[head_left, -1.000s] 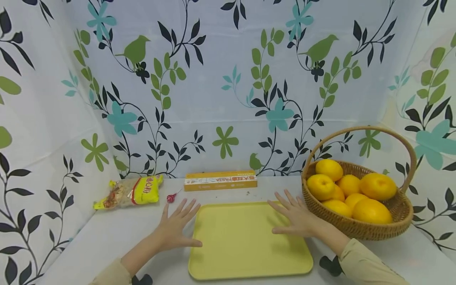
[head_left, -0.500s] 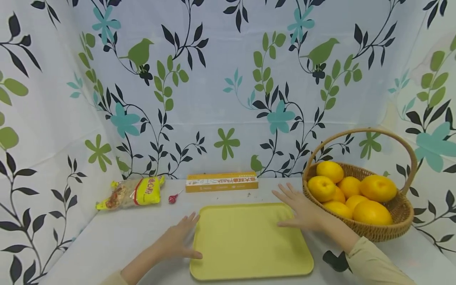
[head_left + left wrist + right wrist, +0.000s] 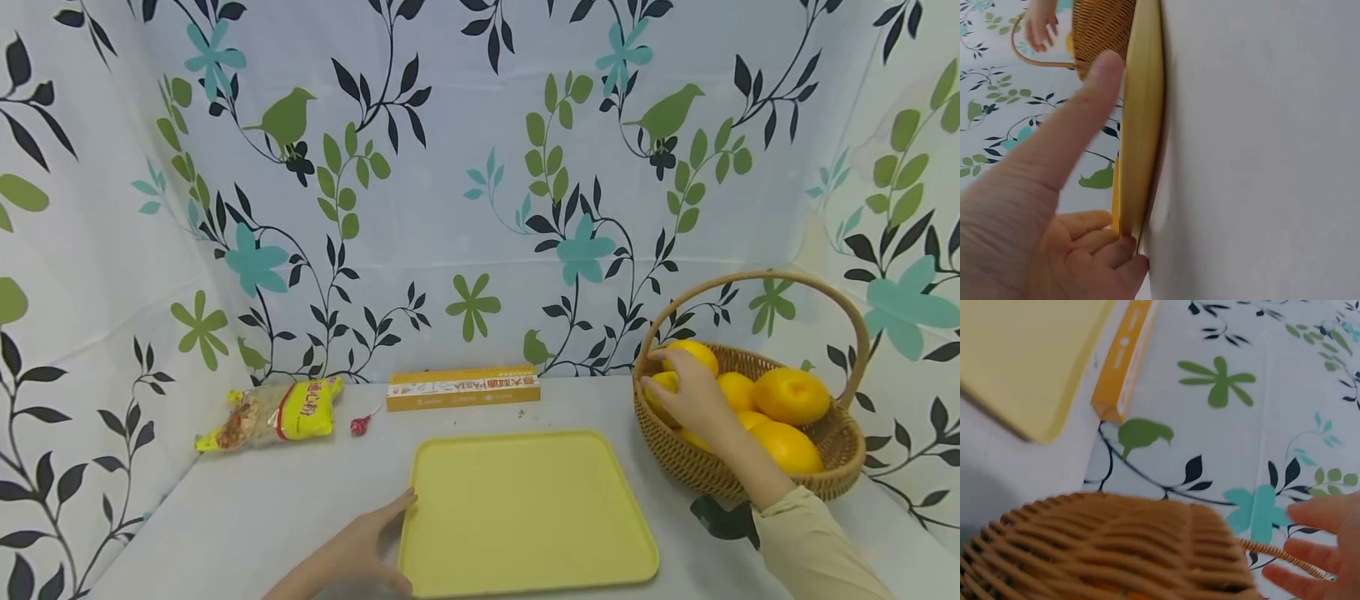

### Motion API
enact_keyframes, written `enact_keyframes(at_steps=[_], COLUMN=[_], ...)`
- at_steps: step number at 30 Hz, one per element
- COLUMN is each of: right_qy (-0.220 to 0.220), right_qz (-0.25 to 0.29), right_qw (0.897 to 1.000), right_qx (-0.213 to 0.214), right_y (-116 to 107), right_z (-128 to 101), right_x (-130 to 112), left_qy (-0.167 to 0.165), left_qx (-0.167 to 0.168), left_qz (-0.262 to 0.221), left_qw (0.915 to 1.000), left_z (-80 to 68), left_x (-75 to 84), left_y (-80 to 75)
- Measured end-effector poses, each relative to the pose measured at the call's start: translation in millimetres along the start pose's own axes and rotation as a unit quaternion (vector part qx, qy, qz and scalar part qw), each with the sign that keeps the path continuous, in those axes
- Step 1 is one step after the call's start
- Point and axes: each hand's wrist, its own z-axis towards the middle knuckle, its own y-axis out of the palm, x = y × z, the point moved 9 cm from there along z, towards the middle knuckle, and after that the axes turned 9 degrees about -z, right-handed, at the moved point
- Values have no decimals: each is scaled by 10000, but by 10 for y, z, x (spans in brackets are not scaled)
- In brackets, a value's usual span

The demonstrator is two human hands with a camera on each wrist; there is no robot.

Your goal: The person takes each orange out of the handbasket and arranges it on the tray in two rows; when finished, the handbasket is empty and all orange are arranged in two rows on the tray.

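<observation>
My left hand is at the left edge of a flat yellow tray. In the left wrist view its fingertips touch the tray's side, while the thumb reaches straight along it. My right hand is over the left part of a wicker basket with a tall handle. Its fingers spread around the upper left of several round orange-yellow fruits, partly covering two of them. The right wrist view shows those fingers apart beyond the basket's woven wall.
Behind the tray lies a long orange PASTA box. To its left are a small red lollipop and a yellow and clear food bag. A patterned cloth hangs around the back and sides of the white table.
My right hand has moved from above the tray's right side up and right to the fruit basket. The left hand has moved down and lowered onto the tray's left edge.
</observation>
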Motion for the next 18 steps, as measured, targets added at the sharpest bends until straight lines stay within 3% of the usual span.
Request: enact_keyframes(at_steps=[4,9,12,16,18], right_qy=[338,449,480,852,1041], right_qz=[-578,-1061,-1105,-942,-980], right_qw=[9966,9854,9842,9846,9841], right_qx=[-482,-1253,-1295,-1201,-1052], right_y=[93,280,298,270,224], right_z=[-3,-42,-52,-81,-84], right_x=[172,334,388,474,507], left_qy=[-635,-489,-445,-812,-917], left_qx=[163,272,268,123,96], left_qz=[-521,-506,-675,-1483,-1607], left_qw=[9965,9972,9964,9855,9827], left_z=[-53,-46,-39,-53,-53], left_x=[-89,-66,-79,-169,-186], left_y=[32,3,6,89,100])
